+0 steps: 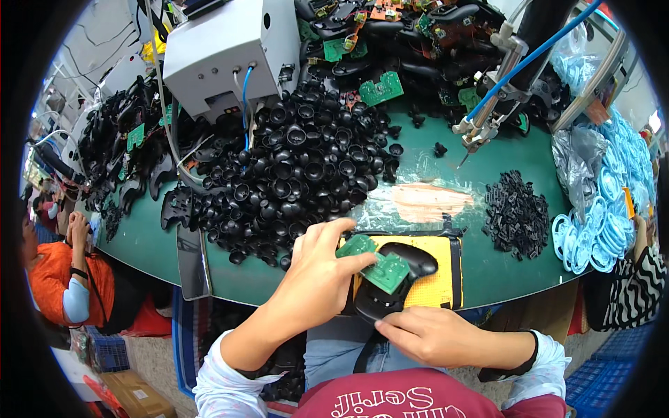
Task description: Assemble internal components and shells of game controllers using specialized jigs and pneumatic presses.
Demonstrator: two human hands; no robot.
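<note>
My left hand is closed, thumb and fingers pinching a green circuit board. The board is tilted over a black game controller shell and hides its middle. At the shell's near grip, my right hand has its fingers closed on the edge. Beneath the shell lies a yellow pad with a black border, close to the table's near edge. Whether the board touches the shell I cannot tell.
A big heap of black thumbstick caps lies left of the pad, small black parts to the right. Light blue rings are piled further right. A metal-tipped machine arm hangs over the green table. A grey machine box stands behind.
</note>
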